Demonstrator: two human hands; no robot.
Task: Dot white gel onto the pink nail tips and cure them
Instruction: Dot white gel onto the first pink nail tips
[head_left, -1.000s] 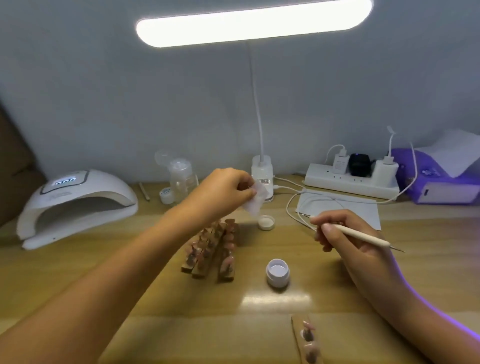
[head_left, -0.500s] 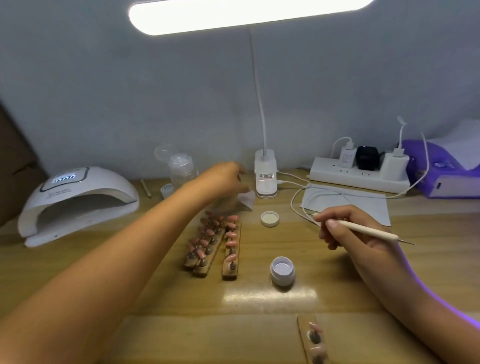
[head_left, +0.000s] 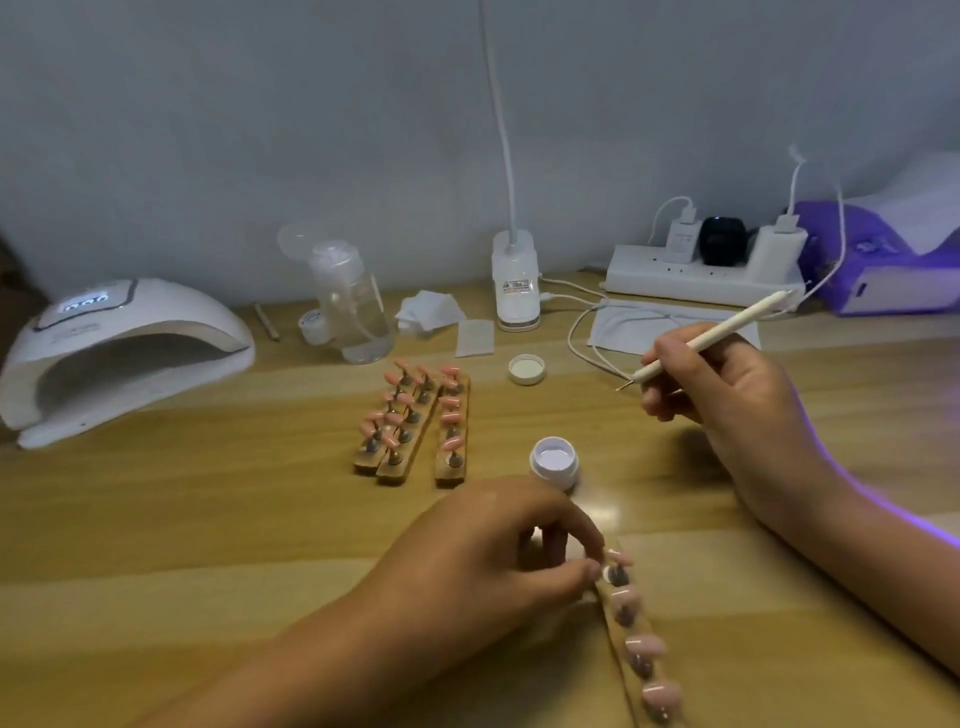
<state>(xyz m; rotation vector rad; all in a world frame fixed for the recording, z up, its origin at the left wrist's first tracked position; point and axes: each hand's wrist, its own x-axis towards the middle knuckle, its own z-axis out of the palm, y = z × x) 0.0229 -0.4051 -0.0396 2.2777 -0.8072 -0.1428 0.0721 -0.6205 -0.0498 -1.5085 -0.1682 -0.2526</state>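
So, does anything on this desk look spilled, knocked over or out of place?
Nothing looks spilled or broken. The white gel pot stands open, and a loose lid lies farther back. One strip of pink tips lies slanted by the left hand, away from the other three strips.

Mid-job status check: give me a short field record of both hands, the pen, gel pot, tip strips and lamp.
left hand: pinches the far end of the near strip of pink tips
right hand: holds the dotting pen, tip raised, pointing left
gel pot: open, lid lying apart behind it
other strips: three, side by side mid-table
cure lamp: far left, display lit
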